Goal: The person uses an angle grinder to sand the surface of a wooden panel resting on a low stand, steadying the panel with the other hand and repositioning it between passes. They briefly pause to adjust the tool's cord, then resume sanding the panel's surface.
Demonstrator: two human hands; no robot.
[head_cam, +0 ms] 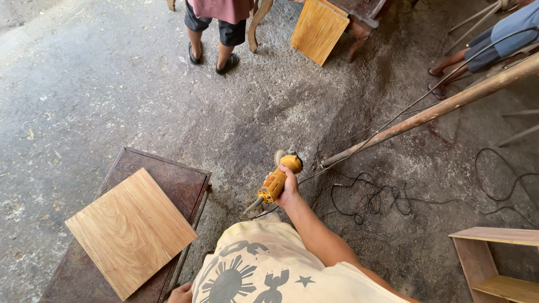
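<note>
Reference point: dark metal table, lower left. A square light wood panel lies flat on it, turned at an angle, one corner past the table's near edge. Left hand sits just off the table's near right corner, mostly cut off by the frame; can't tell if the fingers are curled or gripping anything. Right of the table, the right hand is wrapped tight around the body of a yellow angle grinder, held in the air above the concrete floor, disc end pointing away from the person, cord trailing from the near end. Further right of the table, black cables lie tangled on the floor, and a long rusty pole slants up toward the right. Far beyond the table, another person's legs in sandals, then a second wood panel leaning on furniture. Well right of the table, a wooden shelf unit at the corner.
</note>
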